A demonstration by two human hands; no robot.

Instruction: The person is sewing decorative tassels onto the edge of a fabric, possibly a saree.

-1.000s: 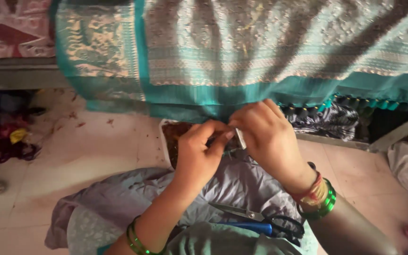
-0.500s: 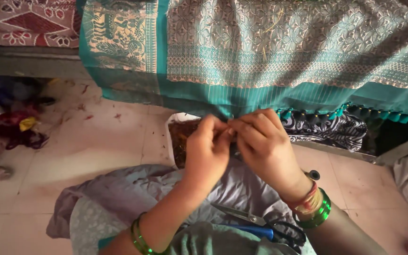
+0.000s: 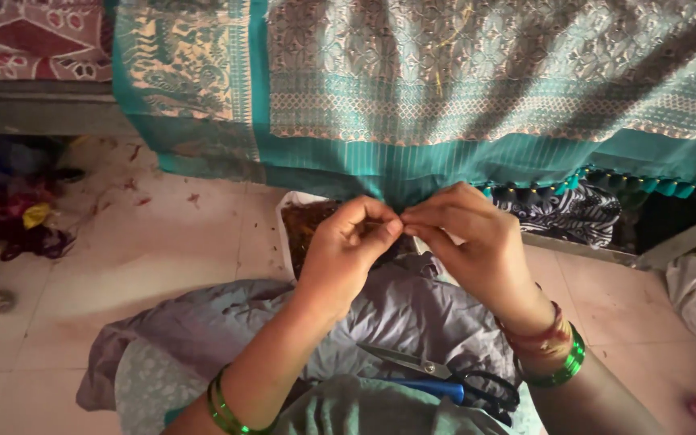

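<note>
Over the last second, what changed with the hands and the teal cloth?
The left hand and right hand drew closer, fingertips now meeting in a pinching grip at the teal cloth's hem. The small pale piece seen by the right hand's fingers earlier no longer shows. The scissors stayed on the lap.

Both forearms are bare, no sleeves showing. The left hand [image 3: 348, 250] has thin green bangles [image 3: 223, 407] stacked well back on the forearm. The right hand [image 3: 477, 242] wears more at the wrist: reddish-orange bangles [image 3: 537, 338], then a glossy green bangle [image 3: 565, 366] just behind them. Across the lap lies grey-lilac clothing [image 3: 396, 314], with pale patterned fabric on the near left.
</note>
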